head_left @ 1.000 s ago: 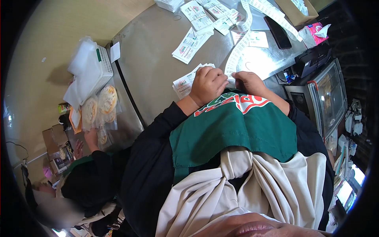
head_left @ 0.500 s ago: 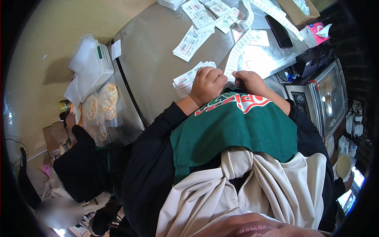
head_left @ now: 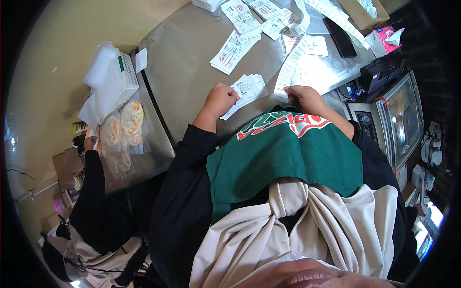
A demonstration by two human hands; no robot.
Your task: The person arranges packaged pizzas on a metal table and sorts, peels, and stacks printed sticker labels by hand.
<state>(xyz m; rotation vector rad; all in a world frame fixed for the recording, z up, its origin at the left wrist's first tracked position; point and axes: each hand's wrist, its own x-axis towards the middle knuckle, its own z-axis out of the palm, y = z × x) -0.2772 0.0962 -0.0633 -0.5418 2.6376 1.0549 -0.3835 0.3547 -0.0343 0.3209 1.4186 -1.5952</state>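
Left hand (head_left: 218, 100) is curled shut on the edge of a fanned stack of labels (head_left: 247, 90), pinching it down on the steel counter (head_left: 187, 62) just left of the apron. Right hand (head_left: 302, 98) has its fingertips closed on the near end of the long label strip (head_left: 292, 62), which runs away up the counter toward the loose labels (head_left: 240, 43) scattered at the far side.

Looks like the tearing-off step – one more label coming off the strip to join the stack. I'd say the next move needs a firm hold on the strip and a clean pull at the perforation.

Smaller stuff – a black phone (head_left: 339, 38) near the strip, and a co-worker's hand (head_left: 90, 143) by the bagged pizzas (head_left: 122, 126) at the left.
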